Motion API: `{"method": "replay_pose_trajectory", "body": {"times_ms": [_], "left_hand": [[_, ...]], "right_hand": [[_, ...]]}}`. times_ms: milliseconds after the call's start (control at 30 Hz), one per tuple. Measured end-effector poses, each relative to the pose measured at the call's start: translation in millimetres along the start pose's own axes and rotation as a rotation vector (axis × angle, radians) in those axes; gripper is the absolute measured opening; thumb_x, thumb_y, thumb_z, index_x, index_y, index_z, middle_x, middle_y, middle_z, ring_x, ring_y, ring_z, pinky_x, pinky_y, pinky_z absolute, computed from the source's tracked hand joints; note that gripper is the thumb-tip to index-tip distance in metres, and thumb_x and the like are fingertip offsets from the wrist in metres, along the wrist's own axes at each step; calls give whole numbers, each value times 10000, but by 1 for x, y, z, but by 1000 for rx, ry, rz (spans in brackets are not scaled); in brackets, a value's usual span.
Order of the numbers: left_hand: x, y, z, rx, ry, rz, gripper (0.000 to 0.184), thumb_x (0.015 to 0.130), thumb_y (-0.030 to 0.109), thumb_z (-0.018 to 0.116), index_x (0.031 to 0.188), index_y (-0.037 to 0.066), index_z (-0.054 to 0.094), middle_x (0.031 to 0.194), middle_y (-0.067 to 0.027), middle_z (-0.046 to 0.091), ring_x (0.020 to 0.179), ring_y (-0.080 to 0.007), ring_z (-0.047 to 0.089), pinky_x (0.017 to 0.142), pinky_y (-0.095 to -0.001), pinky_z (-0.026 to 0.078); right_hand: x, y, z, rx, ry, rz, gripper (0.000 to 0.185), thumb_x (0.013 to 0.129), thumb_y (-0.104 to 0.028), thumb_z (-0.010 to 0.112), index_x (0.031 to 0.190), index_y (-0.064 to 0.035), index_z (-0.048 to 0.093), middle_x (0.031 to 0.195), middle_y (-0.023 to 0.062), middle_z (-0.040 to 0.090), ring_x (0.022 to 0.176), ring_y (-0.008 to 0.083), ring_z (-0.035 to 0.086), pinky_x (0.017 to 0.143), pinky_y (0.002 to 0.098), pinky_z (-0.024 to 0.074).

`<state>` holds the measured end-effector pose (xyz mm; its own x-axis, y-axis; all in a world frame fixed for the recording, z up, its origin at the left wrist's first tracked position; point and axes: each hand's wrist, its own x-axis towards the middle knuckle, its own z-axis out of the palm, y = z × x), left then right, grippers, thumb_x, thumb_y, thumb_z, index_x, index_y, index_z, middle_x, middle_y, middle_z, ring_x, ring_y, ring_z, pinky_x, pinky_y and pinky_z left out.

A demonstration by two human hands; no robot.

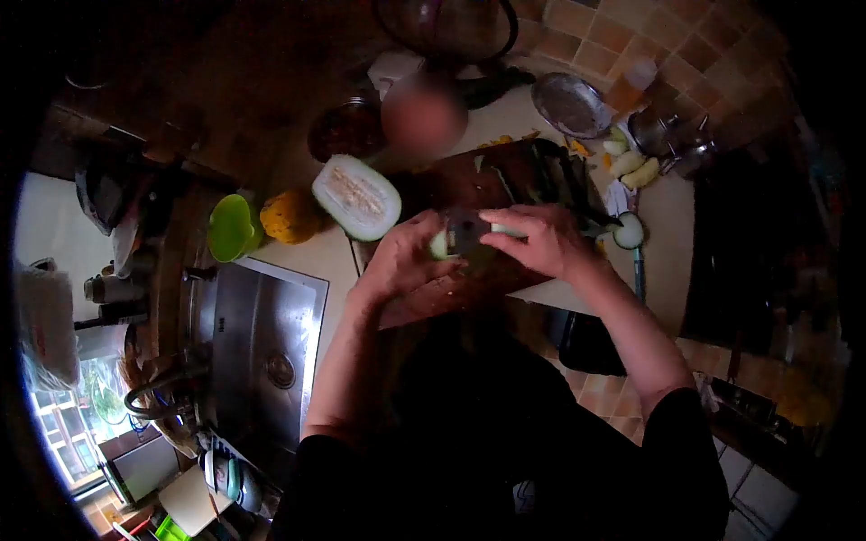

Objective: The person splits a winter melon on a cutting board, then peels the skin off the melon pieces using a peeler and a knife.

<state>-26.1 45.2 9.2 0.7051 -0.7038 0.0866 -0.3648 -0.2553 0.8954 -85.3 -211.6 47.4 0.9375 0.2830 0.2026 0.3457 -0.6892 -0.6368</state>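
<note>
My left hand (pixel 406 255) is closed around a pale green vegetable piece (pixel 439 244), held above the brown cutting board (pixel 419 307). Close against it, my right hand (pixel 546 242) pinches a small pale thing that I cannot make out. Between the two hands shows a dark, blurred shape (pixel 467 233) whose kind is unclear. Long dark green strips (pixel 541 171) lie on the far part of the board. A halved melon with white flesh (pixel 357 197) rests at the board's left, cut face up.
Left of the melon are an orange-yellow fruit (pixel 289 217) and a green bowl (pixel 234 229), beside the steel sink (pixel 317 307). At the right lie a vegetable with a pale cut end (pixel 629 232) and pale peeled pieces (pixel 639 171). A metal dish (pixel 571 105) stands behind.
</note>
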Motion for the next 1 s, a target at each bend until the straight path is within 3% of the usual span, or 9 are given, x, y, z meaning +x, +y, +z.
{"method": "replay_pose_trajectory", "body": {"times_ms": [100,167,300,400,500,700,833,933,1000], "left_hand": [[5,-3,4,-77,-34,0,498,800,168,863,1234,68,641,1089,-119,663,1029,-280,661,892,-389,527],[8,25,0,195,-83,8,503,805,161,855,1247,68,634,1127,-121,674,1048,-282,662,902,-395,527],[-2,12,-2,120,0,68,532,809,157,849,1289,85,632,1135,-129,667,1046,-308,653,894,-409,527],[-11,-1,-15,113,24,15,560,806,161,857,1312,91,628,1137,-137,664,1045,-331,650,900,-421,526],[-19,13,-9,117,12,15,557,808,165,865,1305,80,630,1148,-139,667,1065,-316,651,918,-415,521],[-15,10,-14,156,-27,-71,570,822,165,866,1329,70,621,1168,-120,671,1122,-239,640,945,-392,510],[-34,-28,-19,76,53,-128,620,841,166,860,1378,31,582,1244,-118,666,1171,-214,619,997,-372,502],[-64,-28,-17,-161,131,-160,636,853,163,856,1394,4,561,1315,-107,645,1213,-208,596,1043,-364,485],[-63,-30,-14,-257,191,-144,633,861,158,850,1400,3,557,1346,-96,633,1232,-210,586,1062,-365,475]], "right_hand": [[-15,31,11,90,12,20,337,911,-245,795,1186,-60,732,1127,158,753,1005,302,745,818,359,591],[-23,37,14,91,35,21,343,928,-283,779,1209,-91,736,1115,157,758,1018,311,739,852,366,587],[-48,65,10,136,-2,153,374,957,-299,750,1266,-92,718,1182,164,747,1100,300,721,930,374,563],[-94,100,11,-92,-258,600,394,975,-292,728,1290,-57,700,1263,165,722,1178,274,692,969,368,543],[-88,106,33,263,74,430,399,985,-304,716,1284,-41,697,1283,169,711,1178,266,693,957,356,544],[5,-1,1,129,-77,36,419,956,-312,751,1289,-63,697,1211,173,733,1066,303,732,883,364,572],[-21,51,31,131,-97,91,412,975,-332,728,1288,-66,702,1223,170,730,1121,300,716,933,358,553],[-94,160,72,213,-313,423,421,993,-343,703,1321,-79,687,1274,149,718,1162,282,700,965,363,541],[-86,154,62,216,-164,369,447,1005,-348,687,1357,-74,661,1316,141,701,1204,268,678,1004,358,521]]}}
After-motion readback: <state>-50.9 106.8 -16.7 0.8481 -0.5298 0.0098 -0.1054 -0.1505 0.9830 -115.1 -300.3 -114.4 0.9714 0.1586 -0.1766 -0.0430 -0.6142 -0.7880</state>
